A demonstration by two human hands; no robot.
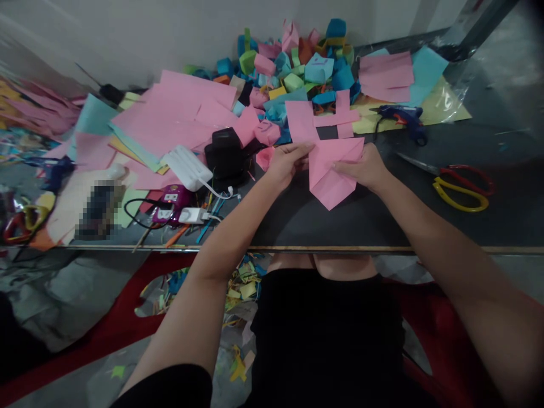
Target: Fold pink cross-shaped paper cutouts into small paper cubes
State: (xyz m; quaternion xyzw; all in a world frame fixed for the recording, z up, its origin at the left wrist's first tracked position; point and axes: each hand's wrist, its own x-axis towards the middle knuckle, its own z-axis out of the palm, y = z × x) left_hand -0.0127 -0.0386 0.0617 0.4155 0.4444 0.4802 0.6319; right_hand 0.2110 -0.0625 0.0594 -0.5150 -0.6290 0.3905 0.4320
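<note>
A creased sheet of pink paper [334, 184] is held just above the dark table, its lower end folded to a point. My left hand [291, 160] pinches its upper left edge between thumb and fingers. On the right side, my right hand [365, 168] grips the same sheet, the thumb lying over its front and the fingers hidden behind. Beyond the sheet lie a pink paper rectangle [301, 120] and a pink cross-shaped cutout [343, 116]. A small folded pink paper piece [264, 159] shows beside my left wrist.
Scissors with red and yellow handles [463, 187] lie at the right, below a blue glue gun [403, 119]. Folded colourful paper shapes [293, 79] are heaped at the back. Pink sheets [170, 113], a white power bank [188, 167] and a purple socket block [172, 204] crowd the left.
</note>
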